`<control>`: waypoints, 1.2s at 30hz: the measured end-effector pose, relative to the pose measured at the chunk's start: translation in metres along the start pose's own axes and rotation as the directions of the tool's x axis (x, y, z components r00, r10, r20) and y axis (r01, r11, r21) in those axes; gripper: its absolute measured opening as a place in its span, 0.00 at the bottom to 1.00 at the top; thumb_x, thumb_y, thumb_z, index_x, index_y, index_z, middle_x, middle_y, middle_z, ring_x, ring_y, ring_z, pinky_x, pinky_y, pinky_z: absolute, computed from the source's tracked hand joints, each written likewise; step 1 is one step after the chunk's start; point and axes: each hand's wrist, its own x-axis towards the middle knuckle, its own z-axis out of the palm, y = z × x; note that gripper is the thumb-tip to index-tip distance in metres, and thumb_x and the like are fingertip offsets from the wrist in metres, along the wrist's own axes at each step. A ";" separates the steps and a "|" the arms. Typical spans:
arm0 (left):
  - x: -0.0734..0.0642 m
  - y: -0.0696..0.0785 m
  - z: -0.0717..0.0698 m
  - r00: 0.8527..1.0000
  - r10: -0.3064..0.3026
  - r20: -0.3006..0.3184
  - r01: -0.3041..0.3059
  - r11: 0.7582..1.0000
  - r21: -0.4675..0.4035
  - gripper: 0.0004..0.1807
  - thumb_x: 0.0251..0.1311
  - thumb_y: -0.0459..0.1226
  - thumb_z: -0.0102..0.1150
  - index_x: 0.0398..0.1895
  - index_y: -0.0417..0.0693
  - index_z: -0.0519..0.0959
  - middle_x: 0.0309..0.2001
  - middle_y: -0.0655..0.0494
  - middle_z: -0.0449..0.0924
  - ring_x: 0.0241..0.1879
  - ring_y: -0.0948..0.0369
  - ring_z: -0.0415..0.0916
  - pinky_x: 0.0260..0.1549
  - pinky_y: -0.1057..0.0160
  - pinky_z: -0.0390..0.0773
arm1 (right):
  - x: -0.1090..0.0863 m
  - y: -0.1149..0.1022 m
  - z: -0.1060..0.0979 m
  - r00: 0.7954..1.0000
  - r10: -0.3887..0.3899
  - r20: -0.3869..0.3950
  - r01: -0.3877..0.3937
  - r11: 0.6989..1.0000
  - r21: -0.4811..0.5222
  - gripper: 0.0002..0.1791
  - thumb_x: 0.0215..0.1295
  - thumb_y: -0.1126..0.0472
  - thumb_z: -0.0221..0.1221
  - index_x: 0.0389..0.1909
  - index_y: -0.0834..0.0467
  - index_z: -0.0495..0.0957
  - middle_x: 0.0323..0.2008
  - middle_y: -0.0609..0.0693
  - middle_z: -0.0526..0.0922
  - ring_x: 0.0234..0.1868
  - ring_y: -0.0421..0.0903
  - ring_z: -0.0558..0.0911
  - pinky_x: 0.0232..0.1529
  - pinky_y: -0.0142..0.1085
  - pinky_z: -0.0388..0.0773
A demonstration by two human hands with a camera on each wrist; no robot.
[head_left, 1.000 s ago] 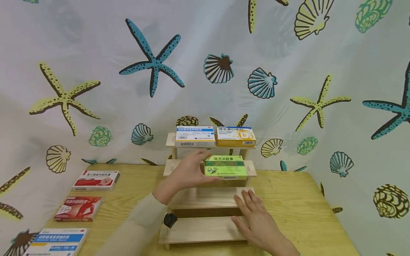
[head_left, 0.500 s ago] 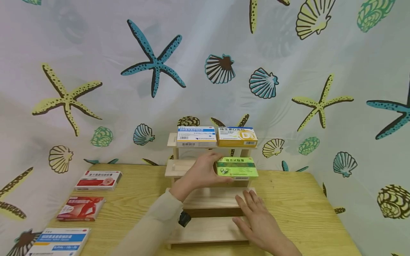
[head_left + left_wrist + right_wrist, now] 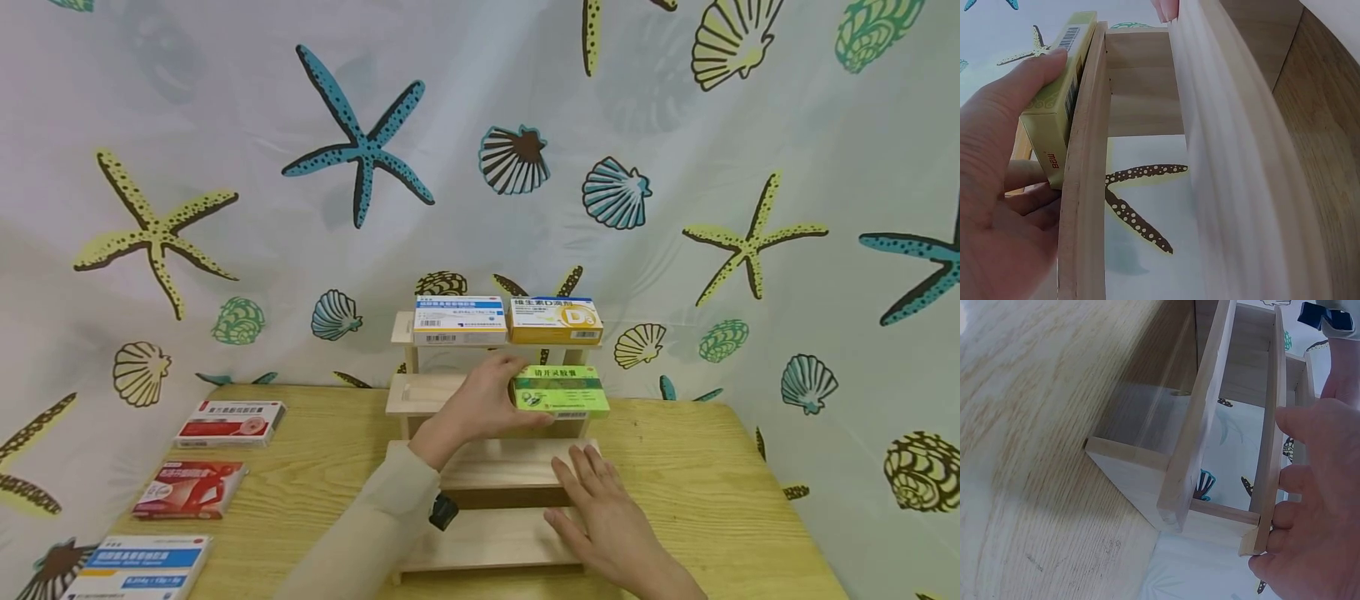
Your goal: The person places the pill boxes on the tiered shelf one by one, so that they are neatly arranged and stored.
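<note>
My left hand (image 3: pixel 480 404) grips a green medicine box (image 3: pixel 564 392) by its left end, thumb on the near side. The box sits at the right end of the second tier from the top of a stepped wooden rack (image 3: pixel 487 540). In the left wrist view the box (image 3: pixel 1050 122) lies against the edge of a wooden board, thumb on one face and fingers behind. My right hand (image 3: pixel 603 517) rests over the right side of the two lower tiers with fingers extended. Its fingertips meet a board's edge in the right wrist view.
On the top tier, a blue-and-white box (image 3: pixel 460 321) sits beside a white-and-orange vitamin D box (image 3: pixel 555 321). Down the table's left side lie a red-and-white box (image 3: pixel 231 422), a red box (image 3: pixel 190 490) and another blue-and-white box (image 3: pixel 138 568). A patterned curtain (image 3: pixel 450 233) hangs behind.
My left hand has shifted the green box to the right along the second tier, up to its right end. The right hand keeps its place on the rack.
</note>
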 end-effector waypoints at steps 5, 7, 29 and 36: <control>0.001 -0.001 0.002 1.000 0.008 -0.007 -0.008 1.000 0.001 0.51 0.50 0.57 0.81 0.73 0.39 0.73 0.67 0.44 0.77 0.63 0.48 0.77 0.66 0.46 0.78 | 0.000 0.000 0.001 1.000 0.005 0.003 -0.005 1.000 -0.005 0.38 0.81 0.39 0.50 0.80 0.59 0.64 0.81 0.65 0.59 0.84 0.64 0.54 0.81 0.61 0.54; 0.001 -0.001 0.002 1.000 0.009 -0.010 -0.009 1.000 0.002 0.51 0.50 0.57 0.81 0.73 0.39 0.73 0.67 0.43 0.77 0.64 0.47 0.77 0.66 0.46 0.78 | 0.000 0.000 0.001 1.000 0.006 0.003 -0.006 1.000 -0.005 0.38 0.81 0.39 0.51 0.80 0.59 0.64 0.81 0.65 0.59 0.84 0.64 0.54 0.81 0.61 0.54; -0.003 -0.006 0.001 1.000 0.001 0.004 -0.001 1.000 0.027 0.55 0.51 0.63 0.77 0.76 0.41 0.70 0.73 0.43 0.72 0.72 0.45 0.71 0.72 0.43 0.72 | -0.002 0.000 -0.001 1.000 0.005 0.008 -0.005 1.000 0.008 0.39 0.80 0.39 0.52 0.80 0.59 0.63 0.81 0.65 0.58 0.84 0.64 0.53 0.81 0.61 0.54; -0.017 -0.013 -0.002 0.999 0.015 -0.045 -0.014 1.000 0.026 0.53 0.56 0.63 0.74 0.80 0.48 0.66 0.78 0.43 0.67 0.76 0.42 0.66 0.74 0.38 0.67 | -0.001 0.001 0.000 1.000 0.000 0.007 0.000 1.000 0.009 0.39 0.80 0.39 0.52 0.80 0.59 0.64 0.82 0.65 0.58 0.84 0.64 0.53 0.81 0.61 0.54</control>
